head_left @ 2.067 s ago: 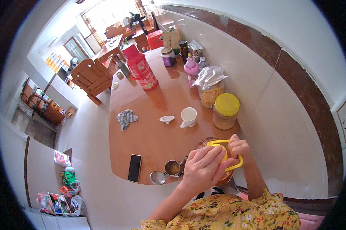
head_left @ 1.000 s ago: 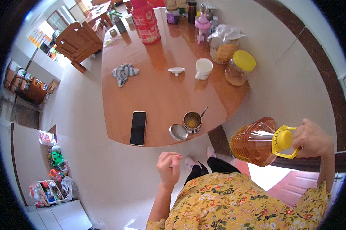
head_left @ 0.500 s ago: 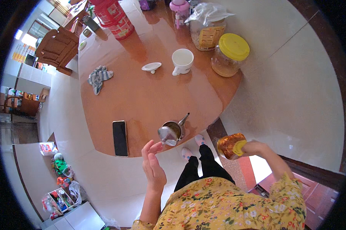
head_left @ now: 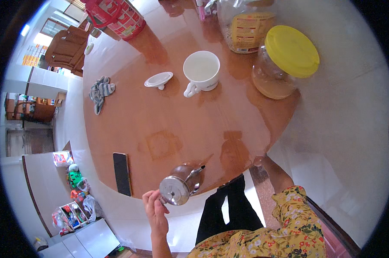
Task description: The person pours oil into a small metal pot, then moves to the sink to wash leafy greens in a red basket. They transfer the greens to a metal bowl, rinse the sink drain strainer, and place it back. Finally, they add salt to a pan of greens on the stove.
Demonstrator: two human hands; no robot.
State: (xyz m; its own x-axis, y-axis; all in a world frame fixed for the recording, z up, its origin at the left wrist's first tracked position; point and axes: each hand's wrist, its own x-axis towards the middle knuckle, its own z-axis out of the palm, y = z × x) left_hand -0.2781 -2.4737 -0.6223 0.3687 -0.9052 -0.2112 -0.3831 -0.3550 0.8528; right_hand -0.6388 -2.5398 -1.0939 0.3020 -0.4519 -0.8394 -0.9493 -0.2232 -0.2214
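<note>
A small metal teapot (head_left: 185, 185) is at the table's near edge, its spout pointing right and away and its round lid shut. My left hand (head_left: 156, 207) has its fingers closed on the handle at the teapot's near left side. At the table's right near edge is my right hand (head_left: 258, 161); its fingers are mostly hidden, and whether it holds anything does not show. Farther back stand a white cup (head_left: 201, 71) with its handle toward me and, left of it, a white lid (head_left: 158, 80).
A phone (head_left: 122, 174) lies at the near left, a striped cloth (head_left: 100, 93) beyond it. At the back right are a yellow-lidded jar (head_left: 274, 77) and a jar (head_left: 248, 32) of grain-like contents. A red patterned container (head_left: 121, 19) stands at the far left.
The teapot's raised lid is now down, and my left hand has closed on its handle. My right hand has moved up to the table's edge; the amber jar it held is out of sight.
</note>
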